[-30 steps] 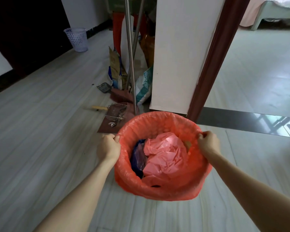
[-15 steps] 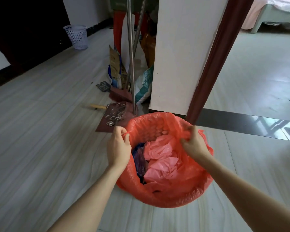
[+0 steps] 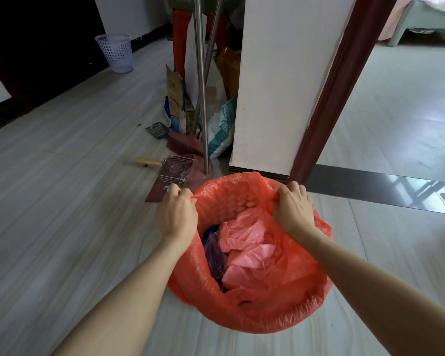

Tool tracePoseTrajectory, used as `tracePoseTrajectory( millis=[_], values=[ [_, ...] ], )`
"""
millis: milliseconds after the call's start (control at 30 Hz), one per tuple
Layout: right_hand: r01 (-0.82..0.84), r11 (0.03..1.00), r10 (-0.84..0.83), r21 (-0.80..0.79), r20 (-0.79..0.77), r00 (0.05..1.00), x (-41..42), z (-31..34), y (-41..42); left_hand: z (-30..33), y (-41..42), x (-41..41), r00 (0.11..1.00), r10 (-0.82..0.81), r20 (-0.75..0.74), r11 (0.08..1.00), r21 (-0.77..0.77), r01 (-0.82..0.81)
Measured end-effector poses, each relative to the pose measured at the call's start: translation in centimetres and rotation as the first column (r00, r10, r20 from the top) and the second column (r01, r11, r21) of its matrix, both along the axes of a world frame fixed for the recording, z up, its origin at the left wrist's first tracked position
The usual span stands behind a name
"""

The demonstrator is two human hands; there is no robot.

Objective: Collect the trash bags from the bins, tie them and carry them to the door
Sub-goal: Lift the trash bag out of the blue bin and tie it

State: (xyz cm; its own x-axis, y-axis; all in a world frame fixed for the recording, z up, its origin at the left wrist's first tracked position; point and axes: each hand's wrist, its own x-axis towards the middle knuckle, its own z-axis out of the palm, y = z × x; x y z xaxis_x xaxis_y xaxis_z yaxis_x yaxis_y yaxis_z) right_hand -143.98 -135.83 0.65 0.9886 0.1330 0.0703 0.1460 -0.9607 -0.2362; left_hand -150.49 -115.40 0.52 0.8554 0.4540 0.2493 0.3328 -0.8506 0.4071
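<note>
Red trash bag (image 3: 262, 299) on floor, left hand (image 3: 176, 214) and right hand (image 3: 294, 208) each gripping its rim, pink scraps (image 3: 247, 250) inside

Bare floor (image 3: 62, 227) is lying open left of the bag (image 3: 254, 304). Behind it, the wall (image 3: 280, 86), a pole (image 3: 201, 86) and a dustpan (image 3: 175, 170) are crowding close; right, floor is staying clear.

Right hand (image 3: 294, 209) farther out than before
</note>
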Motion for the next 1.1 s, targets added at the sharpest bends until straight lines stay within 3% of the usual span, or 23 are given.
tracePoseTrajectory(
  millis=[133,200,333,400,500,633,733,867,967,1033,1100],
  values=[
    [0.021,0.978,-0.011,0.208,-0.051,0.999,0.6,0.4,-0.7,-0.5,0.1,0.0,0.991,0.004,0.13,0.994,-0.108,0.01],
    [0.088,0.928,-0.066,0.362,-0.073,0.995,0.7,1.0,-0.9,-0.4,0.0,0.0,0.98,0.026,0.198,0.989,-0.145,0.004],
    [0.127,0.794,-0.11,0.594,-0.064,0.992,0.5,1.4,-0.7,-0.7,-0.4,0.4,0.95,-0.086,0.3,0.988,-0.096,0.12],
    [0.104,0.772,-0.06,0.627,-0.091,0.994,0.3,1.4,-0.4,-1.1,-0.7,0.5,0.944,-0.143,0.299,0.983,-0.065,0.169],
    [0.036,0.822,0.052,0.568,-0.139,0.989,0.5,1.6,-0.3,-1.7,-0.9,0.6,0.941,-0.188,0.283,0.971,-0.093,0.222],
    [0.056,0.808,0.134,0.587,-0.275,0.952,1.1,1.9,-0.8,-2.0,-0.7,0.6,0.92,-0.294,0.258,0.947,-0.049,0.317],
    [0.013,0.855,0.138,0.519,-0.252,0.958,1.2,1.5,-1.5,-1.5,-0.7,0.3,0.947,-0.311,0.078,0.95,0.022,0.311],
    [-0.288,0.948,0.302,0.133,-0.1,0.948,0.7,1.1,-3.2,0.2,-0.9,-0.5,0.947,-0.246,-0.207,0.962,0.069,0.265],
    [-0.51,0.845,0.509,-0.159,-0.051,0.859,-0.6,1.9,-5.0,1.4,-0.8,-1.9,0.927,-0.283,-0.246,0.945,0.093,0.313],
    [-0.537,0.813,0.53,-0.225,-0.094,0.843,-1.8,3.1,-6.0,2.0,-0.8,-3.4,0.912,-0.304,-0.277,0.93,0.12,0.347],
    [-0.471,0.86,0.45,-0.197,-0.141,0.882,-3.0,4.2,-7.1,2.2,-0.6,-5.2,0.923,-0.297,-0.246,0.94,0.097,0.329]
  ],
)
